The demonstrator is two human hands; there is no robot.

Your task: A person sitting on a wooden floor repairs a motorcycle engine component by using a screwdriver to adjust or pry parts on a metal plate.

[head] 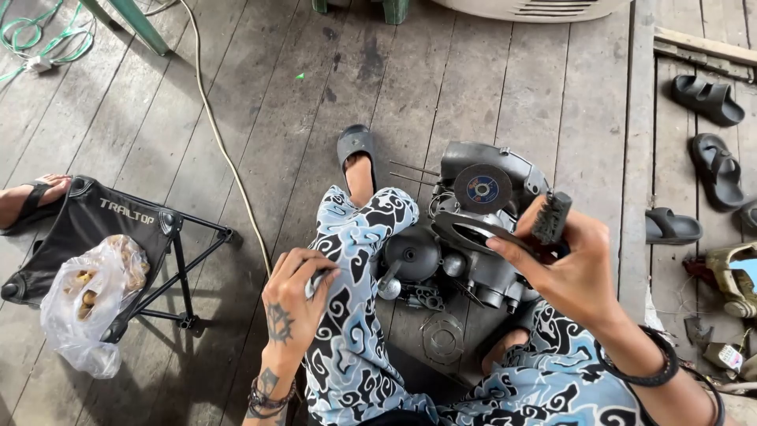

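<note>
My right hand [579, 272] grips a wire brush [550, 218] over the engine block [473, 252] on the floor [236, 95]. My left hand [293, 293] is closed on a small metal part [318, 280] at my knee. Far left, a plastic bag [88, 304] of yellowish pieces sits on a folding stool [118, 217].

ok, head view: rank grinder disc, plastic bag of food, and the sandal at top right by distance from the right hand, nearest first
From the right hand:
1. Grinder disc, just up and left of the hand, on the engine block.
2. Sandal, far up and right, on the plank floor.
3. Plastic bag, far left, on the folding stool.
</note>
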